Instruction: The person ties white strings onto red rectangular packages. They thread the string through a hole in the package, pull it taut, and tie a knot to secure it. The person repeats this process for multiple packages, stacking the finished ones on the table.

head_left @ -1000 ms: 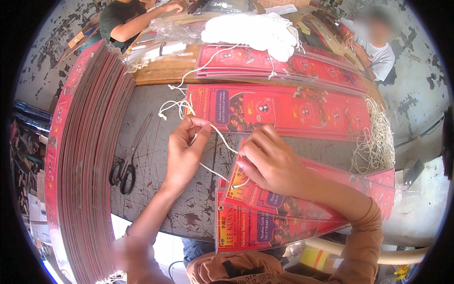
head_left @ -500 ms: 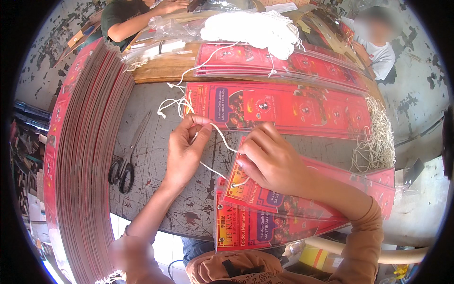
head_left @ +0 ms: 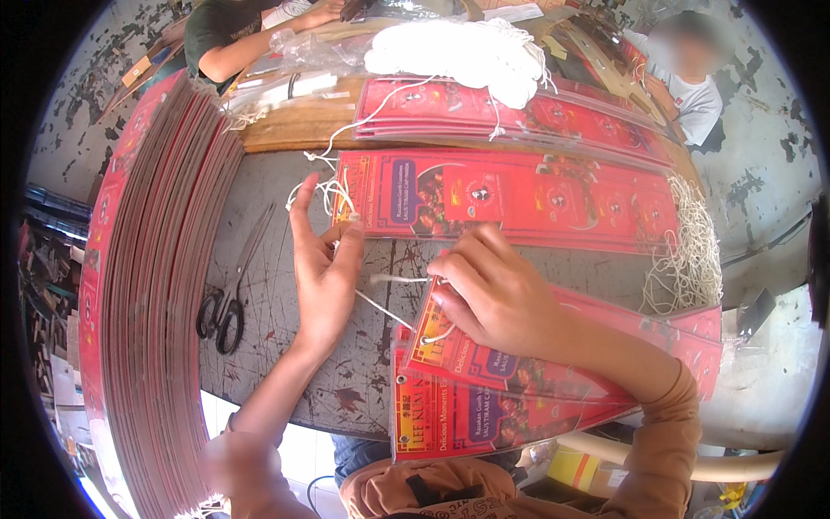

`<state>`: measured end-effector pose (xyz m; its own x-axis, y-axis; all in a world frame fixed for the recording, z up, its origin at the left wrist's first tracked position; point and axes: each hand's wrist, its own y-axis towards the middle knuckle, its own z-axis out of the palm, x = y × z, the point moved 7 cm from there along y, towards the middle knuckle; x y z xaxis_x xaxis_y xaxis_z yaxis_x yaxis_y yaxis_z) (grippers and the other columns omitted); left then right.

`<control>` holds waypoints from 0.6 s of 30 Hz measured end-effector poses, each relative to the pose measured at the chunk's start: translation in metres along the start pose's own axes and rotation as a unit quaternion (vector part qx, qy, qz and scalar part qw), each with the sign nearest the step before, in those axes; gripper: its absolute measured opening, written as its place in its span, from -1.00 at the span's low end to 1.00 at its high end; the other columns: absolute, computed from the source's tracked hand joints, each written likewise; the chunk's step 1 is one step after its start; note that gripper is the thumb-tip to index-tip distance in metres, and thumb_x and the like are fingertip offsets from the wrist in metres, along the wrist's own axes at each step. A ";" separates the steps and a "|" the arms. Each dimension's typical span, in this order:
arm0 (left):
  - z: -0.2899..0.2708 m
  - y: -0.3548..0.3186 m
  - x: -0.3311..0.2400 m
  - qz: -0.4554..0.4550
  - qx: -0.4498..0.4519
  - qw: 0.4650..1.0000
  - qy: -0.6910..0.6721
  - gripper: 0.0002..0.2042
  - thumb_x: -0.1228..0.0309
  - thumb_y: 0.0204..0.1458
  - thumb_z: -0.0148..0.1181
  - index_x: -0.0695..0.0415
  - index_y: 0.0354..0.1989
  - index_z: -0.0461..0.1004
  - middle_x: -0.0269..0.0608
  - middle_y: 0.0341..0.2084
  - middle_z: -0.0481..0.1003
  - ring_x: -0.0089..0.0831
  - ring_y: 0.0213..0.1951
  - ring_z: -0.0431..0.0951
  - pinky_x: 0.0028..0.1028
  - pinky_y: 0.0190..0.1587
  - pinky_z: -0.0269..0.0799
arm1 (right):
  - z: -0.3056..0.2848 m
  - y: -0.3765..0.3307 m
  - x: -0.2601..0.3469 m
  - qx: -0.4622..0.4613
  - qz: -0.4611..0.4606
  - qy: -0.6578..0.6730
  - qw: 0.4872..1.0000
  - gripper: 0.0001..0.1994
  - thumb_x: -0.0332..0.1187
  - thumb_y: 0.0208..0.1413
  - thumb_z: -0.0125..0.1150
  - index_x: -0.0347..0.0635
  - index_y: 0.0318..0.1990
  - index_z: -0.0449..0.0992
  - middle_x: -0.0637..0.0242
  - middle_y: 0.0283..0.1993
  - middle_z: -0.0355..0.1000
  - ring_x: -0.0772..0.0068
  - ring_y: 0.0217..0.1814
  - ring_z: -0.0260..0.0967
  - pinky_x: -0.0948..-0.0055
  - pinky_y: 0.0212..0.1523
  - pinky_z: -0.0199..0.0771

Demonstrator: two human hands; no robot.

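Pinching white cord (head_left: 384,309) at the corner of a red banner strip (head_left: 458,353)

Nearest the wearer, a pile of glossy red printed strips (head_left: 527,419) lies at the front of a scratched grey tabletop (head_left: 367,372). The banner strip rests at a slant on this pile, partly under the right forearm, with cord threaded through its metal eyelet (head_left: 427,340). The right hand (head_left: 488,290) is closed, thumb and fingertips pinching the cord at the strip's upper corner; a short free end points left. The left hand (head_left: 324,259) is lifted to the left, index finger raised and spread wide from the thumb. The cord runs from behind it to the eyelet; whether its hidden fingers grip is impossible to tell.

To the left lie black-handled scissors (head_left: 235,298), blades pointing away, beside a tall stack of strips (head_left: 164,285) seen edge-on. Beyond the hands lies a second pile of red strips (head_left: 519,203), white loops at its left end and tangled strings (head_left: 692,242) at its right. Farther back, a thick white cord bundle (head_left: 458,56) sits on more red strips (head_left: 596,130). Two other people are at the far side, one in a dark shirt (head_left: 212,35), one in a white shirt (head_left: 699,104).
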<state>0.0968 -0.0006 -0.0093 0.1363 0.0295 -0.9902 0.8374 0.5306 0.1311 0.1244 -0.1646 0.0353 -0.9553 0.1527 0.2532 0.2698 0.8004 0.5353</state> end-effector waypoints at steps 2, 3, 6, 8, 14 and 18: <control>-0.001 -0.002 -0.002 0.003 -0.009 1.000 0.010 -0.38 0.49 0.17 -0.04 0.01 0.37 -0.14 -0.51 -0.61 0.26 -0.81 -0.64 0.12 -0.73 -0.65 -0.03 | -0.002 0.001 0.001 -0.005 0.004 0.000 1.000 -0.74 -0.46 -0.08 0.25 -0.28 -0.21 0.39 0.19 -0.31 0.31 0.19 -0.23 0.24 0.29 -0.19 0.34; -0.001 -0.003 -0.002 0.004 -0.014 1.000 0.015 -0.37 0.50 0.17 -0.05 0.01 0.39 -0.17 -0.50 -0.61 0.27 -0.80 -0.64 0.13 -0.73 -0.65 -0.02 | -0.002 0.001 0.001 -0.010 0.003 0.000 1.000 -0.73 -0.46 -0.08 0.25 -0.29 -0.20 0.39 0.19 -0.31 0.31 0.20 -0.23 0.24 0.28 -0.19 0.35; 0.003 -0.004 -0.001 0.021 0.001 1.000 0.023 -0.36 0.50 0.17 -0.06 0.01 0.39 -0.20 -0.51 -0.62 0.25 -0.80 -0.64 0.12 -0.73 -0.65 -0.03 | -0.002 0.000 0.001 -0.006 0.010 0.001 1.000 -0.72 -0.44 -0.07 0.25 -0.28 -0.17 0.40 0.19 -0.30 0.31 0.19 -0.21 0.25 0.28 -0.19 0.35; 0.005 -0.003 -0.001 0.024 0.021 0.999 0.023 -0.36 0.50 0.17 -0.06 0.02 0.39 -0.20 -0.50 -0.64 0.23 -0.80 -0.65 0.12 -0.73 -0.65 -0.04 | -0.001 -0.001 0.000 0.001 0.010 -0.003 1.000 -0.72 -0.43 -0.06 0.25 -0.28 -0.17 0.41 0.18 -0.29 0.31 0.19 -0.19 0.24 0.28 -0.19 0.35; 0.015 -0.002 0.001 0.002 0.140 0.985 0.105 -0.66 0.52 0.15 -0.03 0.17 0.12 0.29 -0.38 -0.66 0.36 -0.74 -0.66 0.19 -0.63 -0.61 0.09 | 0.003 -0.003 0.000 0.004 -0.004 -0.019 1.000 -0.78 -0.40 -0.05 0.26 -0.26 -0.24 0.43 0.18 -0.30 0.27 0.16 -0.17 0.23 0.26 -0.17 0.34; 0.034 -0.015 0.006 0.082 0.258 0.942 0.200 -0.86 0.51 0.12 0.01 0.28 -0.26 0.49 -0.09 -0.68 0.42 -0.48 -0.68 0.36 -0.42 -0.58 0.23 | 0.002 -0.002 0.000 0.001 -0.004 -0.011 1.000 -0.79 -0.41 -0.05 0.26 -0.25 -0.28 0.42 0.19 -0.32 0.26 0.16 -0.19 0.23 0.26 -0.17 0.33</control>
<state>0.1029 -0.0378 -0.0157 0.1617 0.4461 -0.8803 0.9824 0.0117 0.1864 0.1236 -0.1647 0.0325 -0.9600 0.1585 0.2307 0.2614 0.8024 0.5365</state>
